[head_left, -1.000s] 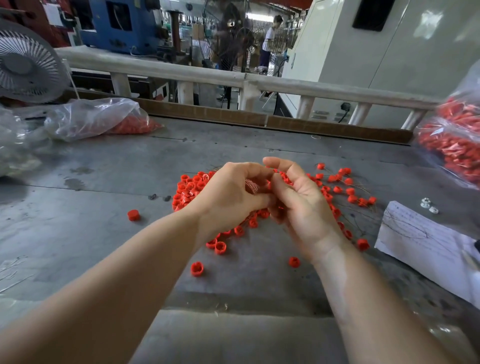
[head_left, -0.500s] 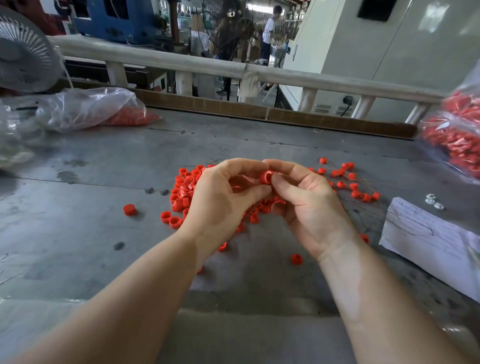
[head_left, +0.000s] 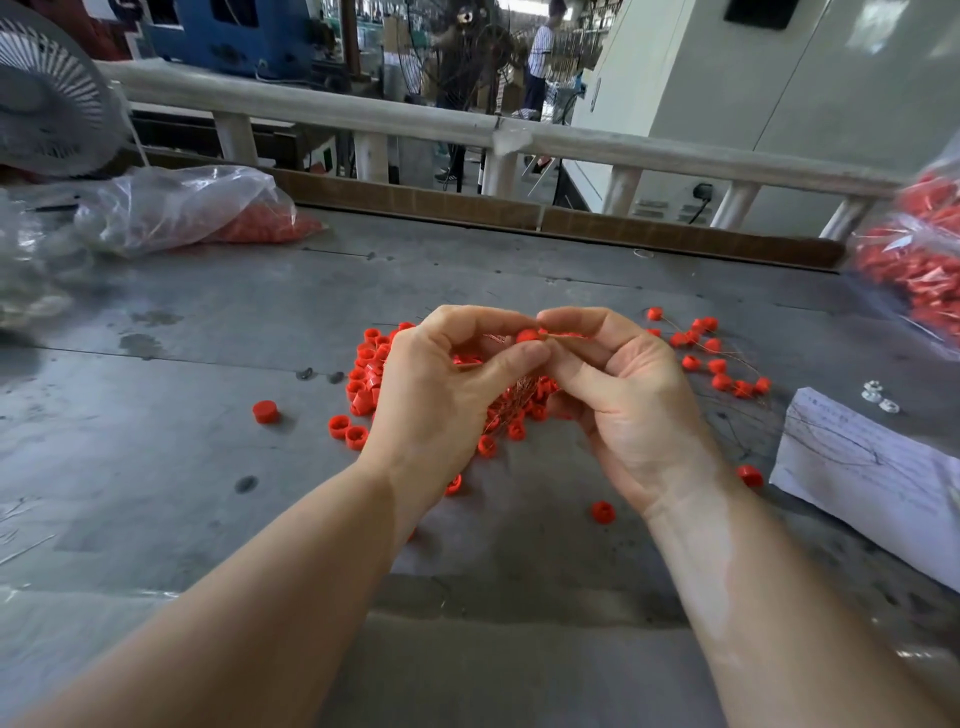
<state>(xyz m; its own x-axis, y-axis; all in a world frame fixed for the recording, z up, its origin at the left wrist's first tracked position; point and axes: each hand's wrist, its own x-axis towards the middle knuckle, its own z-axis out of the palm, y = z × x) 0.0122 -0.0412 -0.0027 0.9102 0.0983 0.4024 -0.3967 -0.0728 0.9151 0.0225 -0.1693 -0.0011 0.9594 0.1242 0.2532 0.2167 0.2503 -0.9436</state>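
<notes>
We pinch the cap (head_left: 527, 336) just above the pile (head_left: 366, 374) with our left hand (head_left: 441, 395); our right hand (head_left: 628, 410) nips its wire (head_left: 569, 335). Both grips should be firm and the wire fed straight.

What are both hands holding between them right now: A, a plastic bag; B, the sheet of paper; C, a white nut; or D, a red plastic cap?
D: the left hand and right hand together pinch a red cap.

Bare hands, left hand (head_left: 436, 400) and right hand (head_left: 628, 415), short plain nails, bare forearms
</notes>
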